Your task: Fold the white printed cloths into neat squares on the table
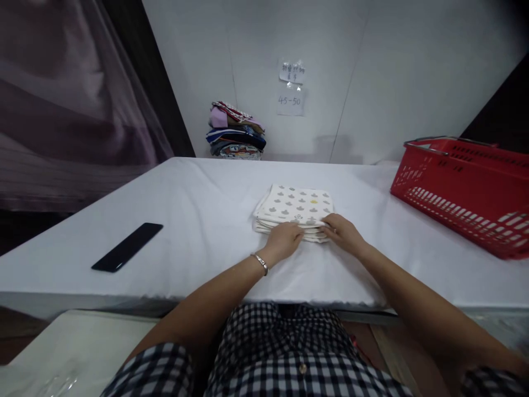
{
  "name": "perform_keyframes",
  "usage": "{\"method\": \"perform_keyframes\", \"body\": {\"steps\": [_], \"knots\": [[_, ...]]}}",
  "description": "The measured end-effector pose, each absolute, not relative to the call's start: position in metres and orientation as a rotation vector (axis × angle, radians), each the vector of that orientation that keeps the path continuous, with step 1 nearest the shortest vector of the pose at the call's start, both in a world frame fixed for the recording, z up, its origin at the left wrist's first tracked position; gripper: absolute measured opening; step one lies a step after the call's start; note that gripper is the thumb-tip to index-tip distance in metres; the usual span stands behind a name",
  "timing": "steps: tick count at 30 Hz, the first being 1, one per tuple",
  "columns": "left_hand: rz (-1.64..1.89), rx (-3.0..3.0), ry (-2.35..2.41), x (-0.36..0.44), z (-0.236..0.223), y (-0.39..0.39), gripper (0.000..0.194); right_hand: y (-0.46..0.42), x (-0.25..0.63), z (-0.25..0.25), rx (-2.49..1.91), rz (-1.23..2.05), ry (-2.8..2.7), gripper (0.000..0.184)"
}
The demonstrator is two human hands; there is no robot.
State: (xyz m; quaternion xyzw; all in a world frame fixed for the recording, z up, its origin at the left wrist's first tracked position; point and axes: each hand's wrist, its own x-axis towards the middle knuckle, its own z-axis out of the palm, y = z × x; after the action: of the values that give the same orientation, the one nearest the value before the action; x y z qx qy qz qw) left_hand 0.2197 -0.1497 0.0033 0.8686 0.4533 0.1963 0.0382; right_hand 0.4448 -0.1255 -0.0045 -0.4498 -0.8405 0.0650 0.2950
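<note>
Folded cloth [295, 203] lies on the white-covered bench [202, 204], abt mid, straight ahead of the person; print side up, several layers stacked, edges showing along the near & L sides. R hand [346, 234] pinches the near R corner, fingers over the top layers, thumb tucked in lower at the edge. L hand [284, 240] is curled against the near edge, L of it; can't tell if it grips or just presses, as its fingertips are partly hidden.

Step in hand looks like squaring up that near edge. To do it well: keep both hands level, take all layers tog., not just the top few, & draw the edge straight w/ light, even pull. Too hard a tug on one corner prob. skews the stack; soft fabric likely slides layer on layer. L side looks a bit stepped, so worth patting flush. Room to work is OK: basket [458, 193] is well off to the R, black slab [127, 247] well off L.
</note>
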Motion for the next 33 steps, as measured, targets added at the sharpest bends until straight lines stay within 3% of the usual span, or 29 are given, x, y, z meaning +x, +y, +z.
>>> {"method": "perform_keyframes", "body": {"steps": [5,9,17,33], "knots": [[0.764,2.751,1.372,0.233,0.001,-0.148,0.022,-0.113,0.445,-0.011,-1.239,0.668,-1.864,0.024],[0.691,2.868,1.313,0.251,-0.004,-0.146,0.022,-0.115,0.444,-0.018,-1.194,0.852,-1.682,0.027],[0.416,2.831,1.441,0.280,-0.012,-0.136,0.024,-0.120,0.446,-0.022,-1.119,0.857,-1.638,0.023],[0.363,2.870,1.365,0.291,-0.012,-0.133,0.025,-0.096,0.460,-0.031,-1.343,0.716,-1.326,0.030]]}}
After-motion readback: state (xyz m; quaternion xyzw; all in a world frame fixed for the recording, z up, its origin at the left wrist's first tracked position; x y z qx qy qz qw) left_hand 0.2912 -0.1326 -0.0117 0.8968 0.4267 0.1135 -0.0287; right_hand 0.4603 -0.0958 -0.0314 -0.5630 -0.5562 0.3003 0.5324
